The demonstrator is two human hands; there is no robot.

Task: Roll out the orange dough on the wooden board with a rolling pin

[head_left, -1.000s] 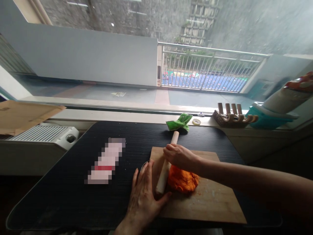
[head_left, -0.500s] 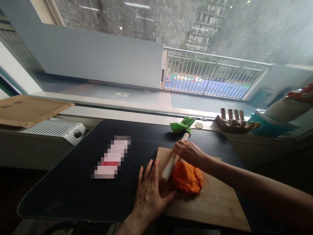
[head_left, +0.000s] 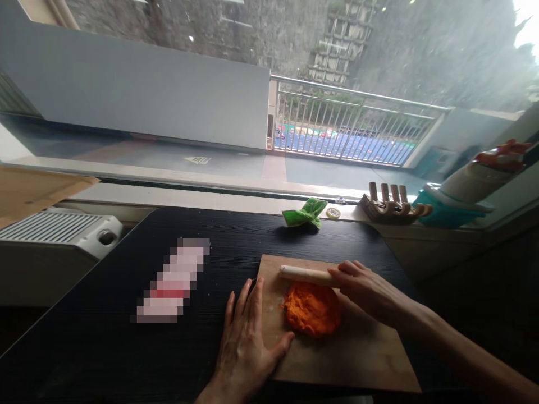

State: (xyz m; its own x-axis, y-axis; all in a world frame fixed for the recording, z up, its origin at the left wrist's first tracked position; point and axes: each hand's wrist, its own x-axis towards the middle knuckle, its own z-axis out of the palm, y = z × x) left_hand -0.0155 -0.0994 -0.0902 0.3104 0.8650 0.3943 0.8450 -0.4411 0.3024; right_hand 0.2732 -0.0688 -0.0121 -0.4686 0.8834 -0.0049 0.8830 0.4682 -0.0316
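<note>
My right hand (head_left: 357,283) is wrapped round one end of a pale wooden rolling pin (head_left: 305,274). The pin lies roughly sideways along the far edge of a flattened lump of orange dough (head_left: 314,310). Under the dough is a wooden board (head_left: 345,359), tilted a little on the dark table. With fingers spread, my left hand (head_left: 248,331) rests at the board's left edge, its thumb lying over the wood beside the dough. It holds nothing.
A crumpled green cloth (head_left: 305,214) lies at the table's (head_left: 236,241) back edge. A blurred-out pinkish item (head_left: 172,283) is on the left. On the windowsill are a roll of tape (head_left: 333,213), a brown rack (head_left: 389,207) and a teal container (head_left: 446,206). A white heater (head_left: 63,233) stands left.
The rolling pin has swung from a steep slant beside the dough to nearly sideways at its far edge. The dough looks flatter. My left hand keeps its place at the board, and the view has shifted.
</note>
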